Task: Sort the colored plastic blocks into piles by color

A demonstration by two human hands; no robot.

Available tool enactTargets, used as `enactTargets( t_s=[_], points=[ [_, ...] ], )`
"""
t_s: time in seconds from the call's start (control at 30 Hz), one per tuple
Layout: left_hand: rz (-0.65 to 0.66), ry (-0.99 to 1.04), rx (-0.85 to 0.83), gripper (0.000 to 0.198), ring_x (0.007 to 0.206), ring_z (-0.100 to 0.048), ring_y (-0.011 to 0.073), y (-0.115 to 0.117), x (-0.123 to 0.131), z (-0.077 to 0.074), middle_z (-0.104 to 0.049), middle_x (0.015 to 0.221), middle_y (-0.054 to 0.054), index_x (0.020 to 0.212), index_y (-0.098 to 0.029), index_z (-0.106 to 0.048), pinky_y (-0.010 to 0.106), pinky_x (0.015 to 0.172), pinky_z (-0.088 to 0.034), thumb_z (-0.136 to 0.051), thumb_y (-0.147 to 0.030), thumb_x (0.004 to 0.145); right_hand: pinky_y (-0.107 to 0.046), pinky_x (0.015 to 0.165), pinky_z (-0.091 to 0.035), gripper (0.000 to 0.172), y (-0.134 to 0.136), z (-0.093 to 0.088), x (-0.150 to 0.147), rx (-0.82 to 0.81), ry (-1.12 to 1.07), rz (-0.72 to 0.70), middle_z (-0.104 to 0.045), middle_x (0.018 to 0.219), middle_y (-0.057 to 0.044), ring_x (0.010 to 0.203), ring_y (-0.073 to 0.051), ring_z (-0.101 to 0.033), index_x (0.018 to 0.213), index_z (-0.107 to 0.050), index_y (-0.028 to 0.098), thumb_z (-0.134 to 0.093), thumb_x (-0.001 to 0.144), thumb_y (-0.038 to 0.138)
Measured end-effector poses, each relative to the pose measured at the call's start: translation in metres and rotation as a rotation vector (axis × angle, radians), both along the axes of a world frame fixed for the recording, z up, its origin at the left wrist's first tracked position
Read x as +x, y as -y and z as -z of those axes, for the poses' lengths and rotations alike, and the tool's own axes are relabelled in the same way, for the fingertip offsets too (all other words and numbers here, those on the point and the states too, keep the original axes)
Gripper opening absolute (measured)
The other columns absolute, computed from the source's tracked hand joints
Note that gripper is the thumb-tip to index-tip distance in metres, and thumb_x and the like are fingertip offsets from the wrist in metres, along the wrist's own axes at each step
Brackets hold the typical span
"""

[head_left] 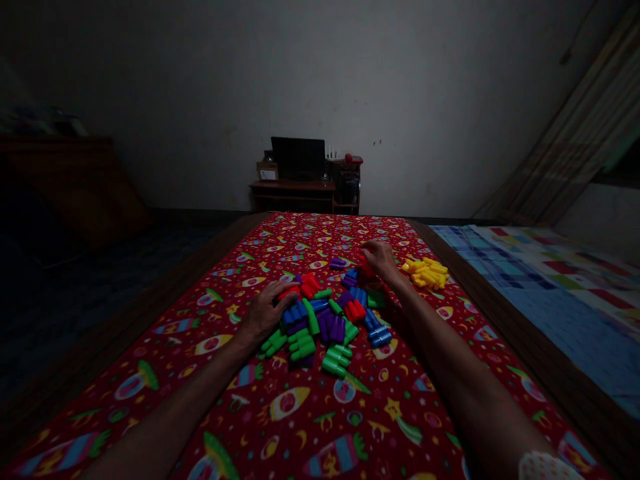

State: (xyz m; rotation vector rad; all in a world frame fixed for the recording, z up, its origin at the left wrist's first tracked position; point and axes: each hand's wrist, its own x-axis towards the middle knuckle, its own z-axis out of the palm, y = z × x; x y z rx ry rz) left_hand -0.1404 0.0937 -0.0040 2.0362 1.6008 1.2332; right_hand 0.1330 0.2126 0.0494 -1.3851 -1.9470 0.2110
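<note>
A loose heap of plastic toy pieces, each like several tubes joined side by side, lies on the red patterned cloth. Green pieces [337,360], purple pieces [332,327], blue pieces [295,315] and red pieces [355,311] are mixed there. At the heap's left edge my left hand [265,310] has its fingers curled on a red toy piece [290,291]. My right hand [381,259], beyond the heap's far right side, is closed with its fingertips at another red toy piece [367,268], partly hidden by the hand. Yellow toy pieces [426,272] form a separate pile to its right.
The red cloth [280,440] covers a long surface with brown borders. Against the far wall stands a desk [293,187] with a dark monitor [299,158]. Blue checked bedding [480,267] lies at right, and a wooden cabinet [65,180] stands at left.
</note>
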Motion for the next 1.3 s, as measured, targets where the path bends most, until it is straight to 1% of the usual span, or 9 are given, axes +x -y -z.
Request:
enactTargets(
  t_s=[0.1, 0.23, 0.3, 0.47, 0.53, 0.77, 1.1, 1.2, 1.3],
  points=[
    [-0.006, 0.086, -0.057, 0.052, 0.109, -0.061, 0.0257, 0.001, 0.000, 0.000, -0.067, 0.120, 0.007, 0.115, -0.022, -0.067, 0.037, 0.095, -0.049, -0.051, -0.060, 0.083, -0.030, 0.089, -0.047, 0.028, -0.008, 0.009, 0.021, -0.057, 0.075, 0.170, -0.073, 0.105, -0.014, 0.100, -0.021, -0.067, 0.103, -0.073, 0.010, -0.052, 0.084, 0.012],
    [-0.006, 0.217, -0.133, 0.063, 0.099, -0.066, 0.0260, 0.001, 0.000, -0.001, -0.070, 0.112, 0.008, 0.122, -0.020, -0.061, 0.036, 0.083, -0.053, -0.055, -0.065, 0.078, -0.031, 0.091, -0.047, 0.029, -0.001, 0.002, 0.014, -0.034, 0.088, 0.133, -0.072, 0.108, -0.014, 0.103, -0.022, -0.066, 0.106, -0.072, 0.012, -0.049, 0.088, 0.012],
    [-0.013, 0.245, -0.148, 0.067, 0.091, -0.067, 0.0248, 0.001, 0.000, -0.003, -0.072, 0.103, 0.008, 0.123, -0.018, -0.060, 0.034, 0.078, -0.054, -0.055, -0.066, 0.077, -0.029, 0.089, -0.047, 0.029, 0.012, -0.007, -0.006, 0.015, 0.046, -0.017, -0.072, 0.108, -0.012, 0.101, -0.020, -0.066, 0.106, -0.072, 0.013, -0.048, 0.090, 0.013],
    [-0.016, 0.301, -0.151, 0.078, 0.074, -0.066, 0.0203, 0.002, -0.001, -0.006, -0.072, 0.086, 0.006, 0.131, -0.014, -0.053, 0.029, 0.066, -0.052, -0.053, -0.070, 0.076, -0.020, 0.070, -0.044, 0.030, 0.067, -0.015, -0.070, 0.010, 0.143, -0.754, -0.073, 0.095, -0.004, 0.083, -0.014, -0.065, 0.117, -0.066, 0.020, -0.056, 0.088, 0.021],
    [-0.022, 0.304, -0.165, 0.081, 0.071, -0.065, 0.0193, 0.001, -0.002, -0.006, -0.071, 0.080, 0.004, 0.135, -0.014, -0.048, 0.029, 0.066, -0.052, -0.052, -0.069, 0.077, -0.020, 0.063, -0.039, 0.032, 0.084, -0.010, -0.086, 0.029, 0.258, -0.840, -0.071, 0.088, -0.004, 0.073, -0.013, -0.062, 0.118, -0.064, 0.018, -0.057, 0.087, 0.017],
    [0.025, 0.332, -0.149, 0.078, 0.088, -0.068, 0.0234, 0.002, 0.003, -0.006, -0.073, 0.092, 0.008, 0.134, -0.014, -0.047, 0.034, 0.079, -0.053, -0.053, -0.068, 0.078, -0.021, 0.059, -0.030, 0.019, 0.064, -0.013, -0.065, 0.047, 0.330, -0.629, -0.065, 0.075, -0.003, 0.064, -0.012, -0.052, 0.092, -0.067, 0.013, -0.052, 0.081, 0.010],
    [0.059, 0.200, -0.087, 0.060, 0.106, -0.063, 0.0259, 0.004, 0.003, -0.010, -0.071, 0.108, 0.012, 0.092, -0.017, -0.068, 0.040, 0.096, -0.048, -0.026, -0.061, 0.091, -0.025, 0.063, -0.037, 0.025, 0.004, -0.014, 0.032, -0.103, 0.415, 0.187, -0.071, 0.084, -0.013, 0.078, -0.020, -0.063, 0.088, -0.073, 0.012, -0.049, 0.084, 0.015],
    [0.045, 0.191, -0.096, 0.062, 0.109, -0.061, 0.0262, 0.007, 0.004, -0.011, -0.070, 0.111, 0.011, 0.098, -0.017, -0.068, 0.041, 0.099, -0.045, -0.024, -0.060, 0.092, -0.026, 0.073, -0.041, 0.026, 0.008, -0.014, 0.025, 0.001, 0.378, 0.177, -0.071, 0.101, -0.015, 0.093, -0.022, -0.063, 0.103, -0.071, 0.012, -0.051, 0.087, 0.016],
    [0.031, 0.191, -0.105, 0.061, 0.108, -0.061, 0.0264, 0.010, 0.005, -0.013, -0.070, 0.114, 0.011, 0.117, -0.015, -0.062, 0.042, 0.100, -0.043, -0.027, -0.059, 0.092, -0.024, 0.074, -0.041, 0.026, 0.023, -0.011, -0.009, 0.041, 0.324, -0.100, -0.071, 0.100, -0.012, 0.089, -0.019, -0.064, 0.108, -0.069, 0.014, -0.050, 0.091, 0.020]
  ],
)
